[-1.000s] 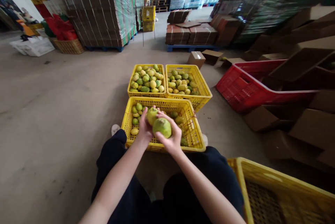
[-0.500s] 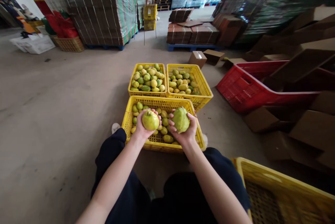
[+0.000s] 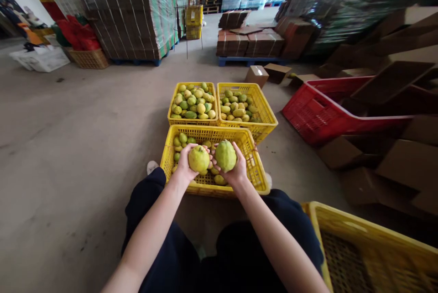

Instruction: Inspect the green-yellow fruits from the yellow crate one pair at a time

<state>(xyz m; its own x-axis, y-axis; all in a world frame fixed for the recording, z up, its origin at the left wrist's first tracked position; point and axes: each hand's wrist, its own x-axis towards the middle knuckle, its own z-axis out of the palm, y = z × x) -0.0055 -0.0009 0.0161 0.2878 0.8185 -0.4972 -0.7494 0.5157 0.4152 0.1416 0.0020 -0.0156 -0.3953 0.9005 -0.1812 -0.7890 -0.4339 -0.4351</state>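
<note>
My left hand point(image 3: 187, 165) is closed around a round yellow-green fruit point(image 3: 199, 159) with a stubby stem end. In my right hand point(image 3: 238, 169) rests a ribbed, greener fruit point(image 3: 226, 156), its fingers curled around the back. The two fruits are held side by side, a small gap apart, above the near yellow crate point(image 3: 255, 172). Inside that crate lie more green and yellow fruits point(image 3: 183, 138), partly hidden by my hands. I cannot tell the exact kind of fruit.
Behind the near crate stand a fuller yellow crate point(image 3: 216, 122) and another partly filled one point(image 3: 267, 112). To the right are a red crate point(image 3: 318, 110) and cardboard boxes point(image 3: 404, 170). Another yellow crate point(image 3: 342, 217) is beside my right leg.
My right hand has moved left with its fruit, which has turned somewhat. My left hand has shifted slightly right, so the fruits are closer together.
</note>
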